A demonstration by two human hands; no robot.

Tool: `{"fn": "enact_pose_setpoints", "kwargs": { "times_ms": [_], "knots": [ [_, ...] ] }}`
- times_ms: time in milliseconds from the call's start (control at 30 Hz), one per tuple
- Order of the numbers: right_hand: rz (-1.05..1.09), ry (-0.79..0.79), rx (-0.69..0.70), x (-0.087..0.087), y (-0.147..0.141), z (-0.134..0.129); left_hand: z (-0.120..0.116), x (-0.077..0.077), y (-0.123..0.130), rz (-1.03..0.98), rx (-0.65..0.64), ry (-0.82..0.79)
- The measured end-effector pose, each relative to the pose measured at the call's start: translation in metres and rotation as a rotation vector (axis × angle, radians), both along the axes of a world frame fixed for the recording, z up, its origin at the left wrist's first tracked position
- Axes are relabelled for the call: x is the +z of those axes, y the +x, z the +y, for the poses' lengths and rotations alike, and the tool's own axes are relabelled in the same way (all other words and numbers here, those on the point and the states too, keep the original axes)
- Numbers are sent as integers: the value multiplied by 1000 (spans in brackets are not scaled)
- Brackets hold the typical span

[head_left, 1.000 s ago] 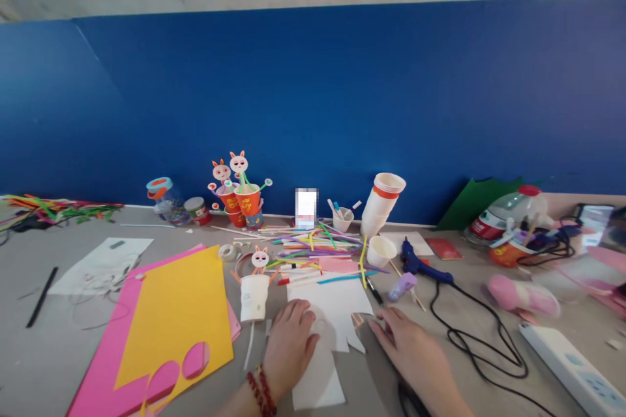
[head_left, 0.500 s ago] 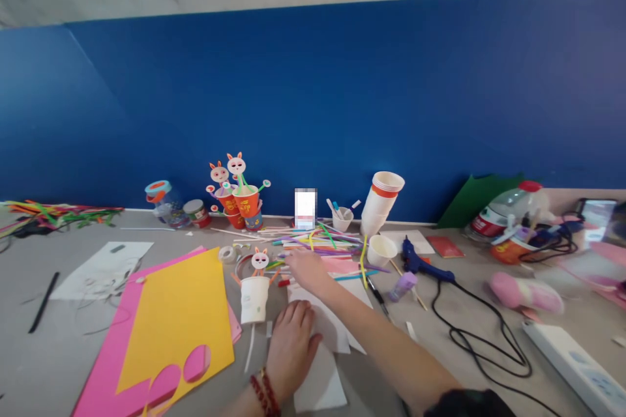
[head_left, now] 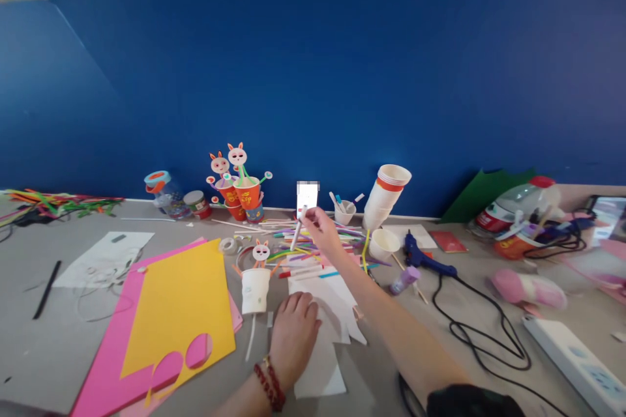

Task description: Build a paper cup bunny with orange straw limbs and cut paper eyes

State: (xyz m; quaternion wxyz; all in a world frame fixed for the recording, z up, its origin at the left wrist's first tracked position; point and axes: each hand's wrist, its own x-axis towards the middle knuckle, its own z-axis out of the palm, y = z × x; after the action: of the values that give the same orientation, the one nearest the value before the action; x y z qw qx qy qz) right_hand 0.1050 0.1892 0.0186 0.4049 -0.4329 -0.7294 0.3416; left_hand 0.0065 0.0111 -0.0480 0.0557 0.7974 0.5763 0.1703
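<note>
My right hand [head_left: 320,229] is raised over a pile of coloured sticks and pens [head_left: 337,244], fingers pinched on a slim white marker [head_left: 296,236] that points down. Palm down, my left hand [head_left: 295,332] lies with fingers stretched out on white paper [head_left: 320,371]. Left of it stands a white paper cup [head_left: 255,292] with a rabbit face [head_left: 261,251] on top, orange arms, and a white straw [head_left: 251,339] below. A lit phone [head_left: 307,197] leans at the back, just behind my right hand.
Yellow card [head_left: 180,306] with cut holes lies over pink card at left. Decorated rabbit cups [head_left: 246,194] stand at the back. Stacked paper cups [head_left: 384,199], a blue glue gun [head_left: 425,259] with its black cord, and a power strip [head_left: 577,365] are on the right.
My right hand has risen out of the pile of sticks and now holds the white marker. My left hand stays on the paper, nearly unmoved. The view has tilted slightly.
</note>
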Motion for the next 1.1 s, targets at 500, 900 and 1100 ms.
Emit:
{"fn": "enact_pose_setpoints", "kwargs": {
  "times_ms": [500, 900, 1100],
  "knots": [
    [515, -987, 261, -31, 78, -168, -11, 31, -13, -110, -298, 36],
    [592, -659, -41, -34, 55, -195, -28, 27, -10, -132, -273, -77],
    [527, -570, -51, -27, 67, -197, -39, 37, -11, -585, -377, -529]
  ]
}}
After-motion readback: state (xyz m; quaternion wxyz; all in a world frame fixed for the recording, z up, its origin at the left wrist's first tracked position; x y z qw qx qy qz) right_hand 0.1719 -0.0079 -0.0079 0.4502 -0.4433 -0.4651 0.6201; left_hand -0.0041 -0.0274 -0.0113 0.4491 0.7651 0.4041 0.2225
